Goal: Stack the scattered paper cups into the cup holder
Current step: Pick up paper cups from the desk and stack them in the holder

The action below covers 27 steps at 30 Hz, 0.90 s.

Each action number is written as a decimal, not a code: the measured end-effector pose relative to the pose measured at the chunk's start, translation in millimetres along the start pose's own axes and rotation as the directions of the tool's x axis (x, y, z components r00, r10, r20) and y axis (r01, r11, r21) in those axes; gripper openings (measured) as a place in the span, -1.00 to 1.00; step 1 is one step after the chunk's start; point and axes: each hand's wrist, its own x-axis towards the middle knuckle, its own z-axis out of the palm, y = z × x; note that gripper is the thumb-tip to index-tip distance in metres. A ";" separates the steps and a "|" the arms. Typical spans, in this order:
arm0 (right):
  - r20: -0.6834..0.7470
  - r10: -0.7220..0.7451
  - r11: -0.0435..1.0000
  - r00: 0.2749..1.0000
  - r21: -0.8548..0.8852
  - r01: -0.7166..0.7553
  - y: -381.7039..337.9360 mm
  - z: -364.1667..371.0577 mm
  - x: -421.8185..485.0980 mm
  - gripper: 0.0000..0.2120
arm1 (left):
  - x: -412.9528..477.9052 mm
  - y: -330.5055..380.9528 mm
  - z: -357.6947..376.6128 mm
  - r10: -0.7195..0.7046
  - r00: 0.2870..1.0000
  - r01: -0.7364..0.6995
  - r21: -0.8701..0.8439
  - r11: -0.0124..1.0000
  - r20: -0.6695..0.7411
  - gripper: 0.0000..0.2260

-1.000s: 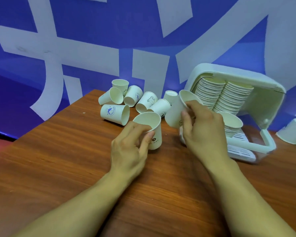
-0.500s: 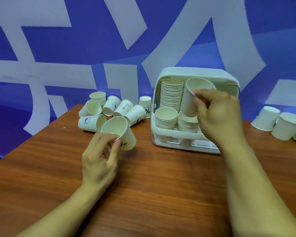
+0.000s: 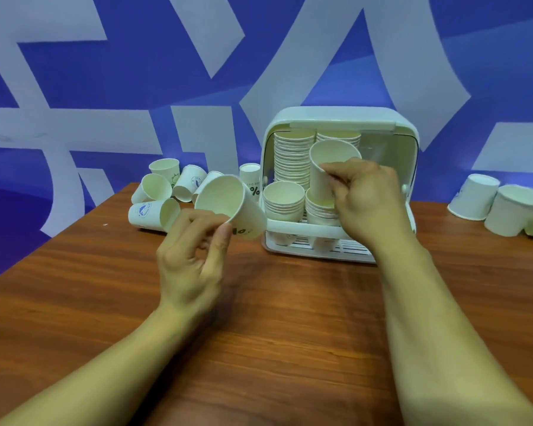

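Observation:
A white cup holder (image 3: 342, 118) stands on the wooden table, with tall cup stacks at its back and two short stacks in front. My right hand (image 3: 366, 201) pinches the rim of a paper cup (image 3: 323, 173), whose base sits in the front right stack (image 3: 319, 210). My left hand (image 3: 191, 244) grips a second paper cup (image 3: 228, 204) by its rim. That cup is tilted, mouth up and left, just left of the holder. The front left stack (image 3: 282, 199) stands free.
Several loose cups (image 3: 160, 195) lie and stand in a cluster left of the holder, near the table's back edge. More upturned cups (image 3: 502, 207) stand at the far right. A blue and white wall rises behind the table.
My right hand has lowered its cup into the front right stack. My left hand has lifted its cup up and right, closer to the holder.

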 end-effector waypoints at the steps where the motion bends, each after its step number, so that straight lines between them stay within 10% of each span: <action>1: 0.032 0.021 0.999 0.999 -0.030 -0.020 3.1 2.9 -0.8 -0.74 | 4.5 5.0 5.2 -0.001 1.000 0.001 -0.020 1.000 -0.014 -0.92; 10: 0.271 0.178 0.945 0.946 -0.315 -0.087 22.0 27.0 -12.4 -0.75 | 25.8 27.6 40.5 -0.024 0.997 0.019 -0.059 0.998 -0.075 -0.91; 20: 0.300 0.210 0.965 0.931 -0.217 -0.147 20.0 27.8 -11.3 -0.75 | 58.8 27.7 66.0 -0.049 0.997 0.052 0.038 0.998 -0.064 -0.88; 27: 0.274 0.219 0.967 0.936 -0.190 -0.171 21.2 28.9 -12.1 -0.68 | 56.1 -2.6 93.5 -0.316 0.876 0.202 0.316 0.927 0.365 -0.86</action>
